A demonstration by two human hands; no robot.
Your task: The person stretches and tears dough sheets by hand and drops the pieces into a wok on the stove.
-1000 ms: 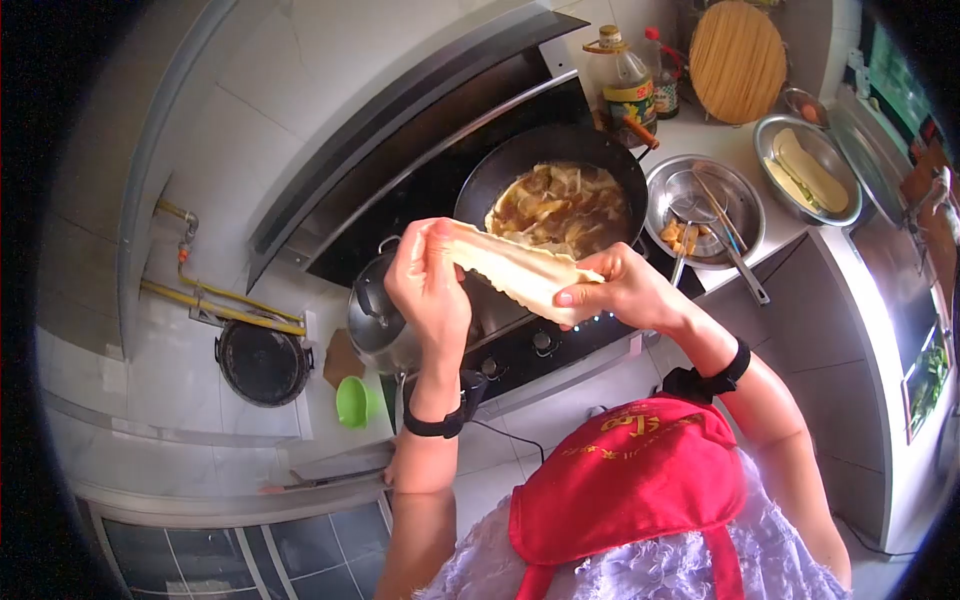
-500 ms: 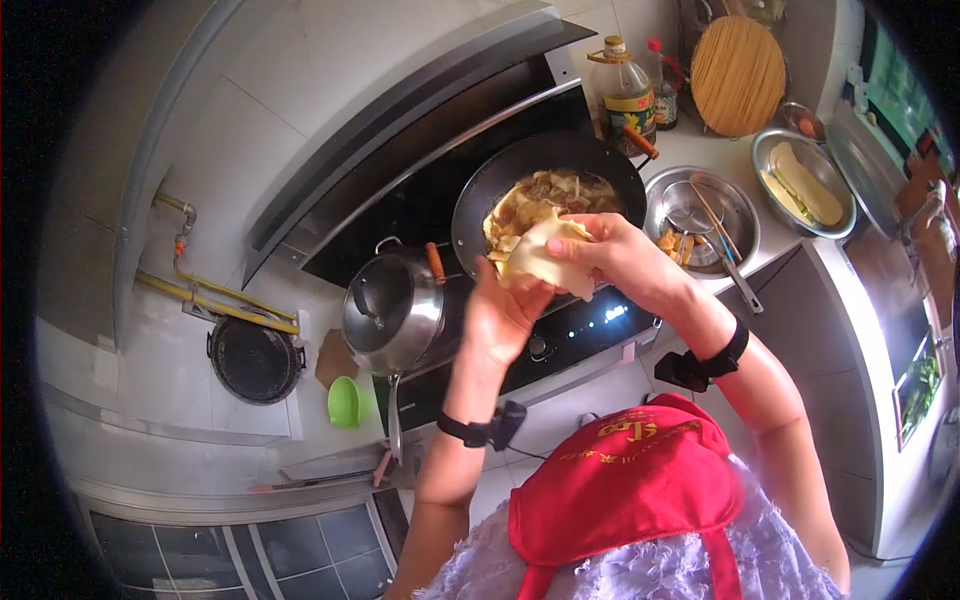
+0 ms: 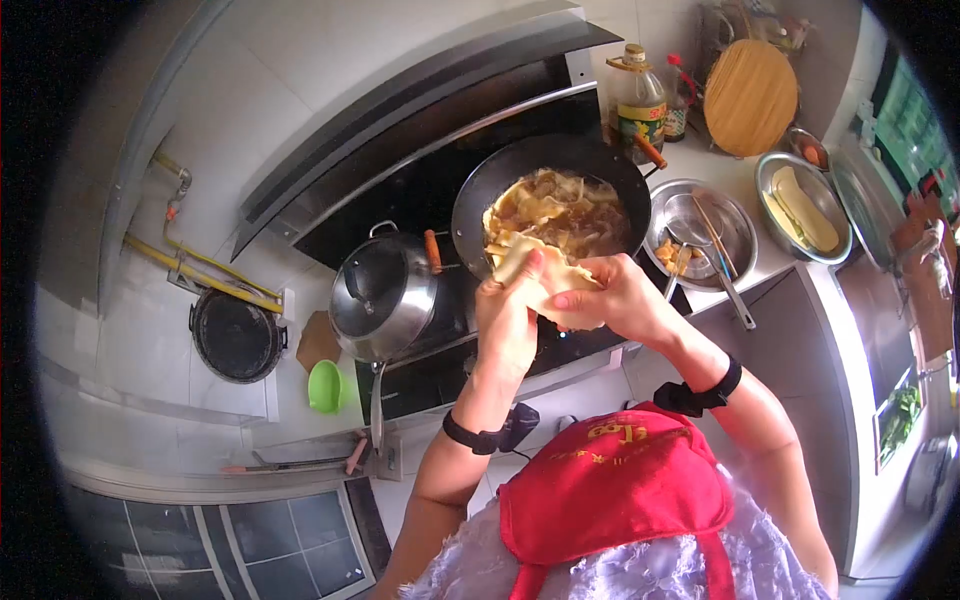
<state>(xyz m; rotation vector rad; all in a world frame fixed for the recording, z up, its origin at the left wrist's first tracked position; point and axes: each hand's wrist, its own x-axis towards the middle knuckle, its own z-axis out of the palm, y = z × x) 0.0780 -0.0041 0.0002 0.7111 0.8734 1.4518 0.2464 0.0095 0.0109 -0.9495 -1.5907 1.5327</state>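
A pale sheet of dough (image 3: 548, 282) is stretched between my two hands over the near edge of a black wok (image 3: 480, 195). My left hand (image 3: 508, 305) pinches its left end, and my right hand (image 3: 625, 298) grips the right end with the thumb on top. Brown broth with pieces of food (image 3: 560, 215) fills the bottom of the wok. Right of the wok, a steel bowl (image 3: 745, 240) holds chopsticks, a utensil and some orange-brown pieces. Farther right, another steel bowl (image 3: 845, 240) contains flat strips of dough (image 3: 805, 210).
A lidded steel pan (image 3: 385, 295) sits on the stove's left side. Beyond it are a green bowl (image 3: 325, 388) and a black pan (image 3: 237, 337). An oil bottle (image 3: 640, 105), a sauce bottle (image 3: 675, 105) and a round wooden board (image 3: 752, 98) stand at the back right.
The long dough strip was first held wide, then bunched in my right hand with my left hand open below it. Now my left hand has hold of its left end again.
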